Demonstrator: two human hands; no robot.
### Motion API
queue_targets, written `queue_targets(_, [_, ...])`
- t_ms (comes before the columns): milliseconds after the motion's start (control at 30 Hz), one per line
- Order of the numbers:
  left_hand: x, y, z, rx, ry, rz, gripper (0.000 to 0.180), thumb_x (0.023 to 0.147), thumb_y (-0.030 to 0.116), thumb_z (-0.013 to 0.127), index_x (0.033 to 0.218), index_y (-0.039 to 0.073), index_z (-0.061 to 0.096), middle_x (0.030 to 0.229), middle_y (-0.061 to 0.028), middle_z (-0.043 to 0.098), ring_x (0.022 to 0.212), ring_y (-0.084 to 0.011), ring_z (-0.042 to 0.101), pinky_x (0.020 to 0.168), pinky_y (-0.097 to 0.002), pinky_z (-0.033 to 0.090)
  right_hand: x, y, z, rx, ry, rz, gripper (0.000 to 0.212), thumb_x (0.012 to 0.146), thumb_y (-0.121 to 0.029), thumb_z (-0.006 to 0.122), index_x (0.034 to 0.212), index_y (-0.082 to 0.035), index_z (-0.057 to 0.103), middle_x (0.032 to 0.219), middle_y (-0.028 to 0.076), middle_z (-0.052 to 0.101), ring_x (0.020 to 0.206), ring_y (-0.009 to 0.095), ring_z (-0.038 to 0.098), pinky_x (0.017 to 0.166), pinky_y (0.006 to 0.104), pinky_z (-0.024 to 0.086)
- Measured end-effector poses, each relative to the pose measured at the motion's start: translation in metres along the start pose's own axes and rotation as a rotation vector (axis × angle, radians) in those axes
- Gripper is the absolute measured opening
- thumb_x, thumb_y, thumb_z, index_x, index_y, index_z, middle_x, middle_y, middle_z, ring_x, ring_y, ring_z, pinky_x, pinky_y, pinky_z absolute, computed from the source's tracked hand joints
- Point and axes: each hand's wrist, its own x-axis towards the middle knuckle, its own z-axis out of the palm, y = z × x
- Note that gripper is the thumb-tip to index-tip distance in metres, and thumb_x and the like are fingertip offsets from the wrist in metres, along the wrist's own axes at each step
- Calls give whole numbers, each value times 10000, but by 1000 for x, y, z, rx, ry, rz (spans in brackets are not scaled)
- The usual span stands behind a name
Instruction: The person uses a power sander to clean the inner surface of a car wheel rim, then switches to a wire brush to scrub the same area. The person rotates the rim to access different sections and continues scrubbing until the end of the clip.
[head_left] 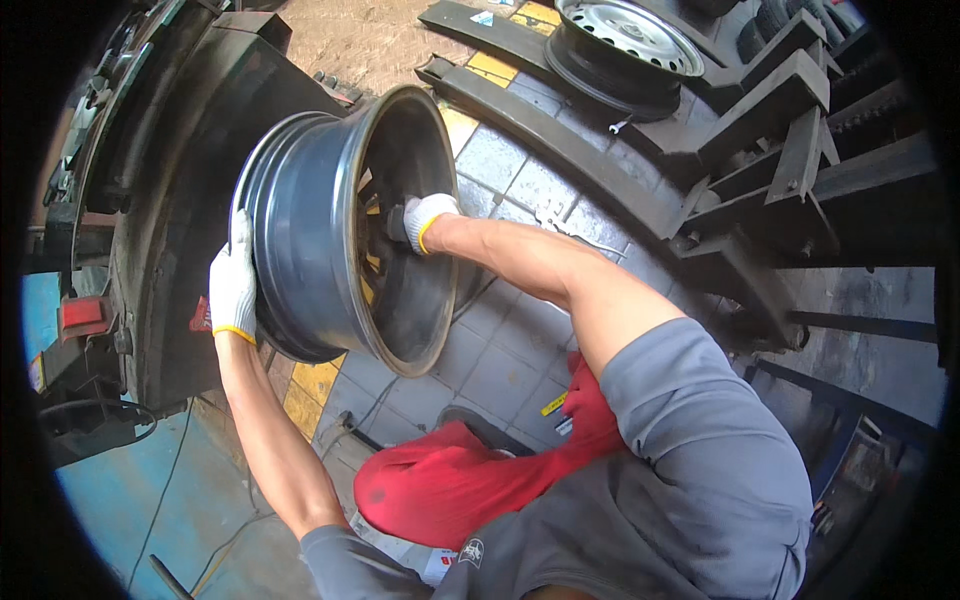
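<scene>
I am bracing the dark wheel rim (330,230) at nine o'clock, left hand (232,285) fingers flat against it, while my right hand (425,220) fingers are closing around its hub.

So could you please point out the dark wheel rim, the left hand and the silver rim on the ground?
dark wheel rim (305,215): head view, outer barrel.
left hand (232,285): head view, back of glove.
silver rim (628,35): head view, dished face.
</scene>
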Motion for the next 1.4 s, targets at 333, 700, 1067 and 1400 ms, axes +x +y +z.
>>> queue_targets(333, [-4,-14,-3,-31,87,19,842,1136,700,579,1320,-97,779,1105,-144,815,992,-200,699,945,-361,549,-64,-18,9,141,-8,-106,393,953,-229,737,1282,-19,777,1225,217,836,1135,379,824,939,493,654])
queue_targets(700, [-21,-7,15,-207,41,-21,767,1163,620,594,1455,-79,715,1308,-137,788,1142,-198,704,1036,-362,544,-25,-3,66,56,170,36,326,1086,-224,612,1329,-67,763,1240,162,844,1062,362,840,810,530,646])
queue_targets(1067, [-31,-27,14,-205,111,-33,743,1173,601,591,1306,-107,770,1101,-94,766,976,-159,627,923,-350,523,-4,-1,69,45,89,61,417,1146,-291,500,1395,-78,759,1320,151,829,1138,382,824,945,553,630])
queue_targets(1400, [-48,-46,11,-324,97,-63,668,1195,554,577,1343,-72,757,1129,-54,763,997,-140,618,957,-347,527,-20,-12,67,185,257,132,300,1068,-199,624,1284,-39,758,1180,201,846,1047,387,840,868,528,643])
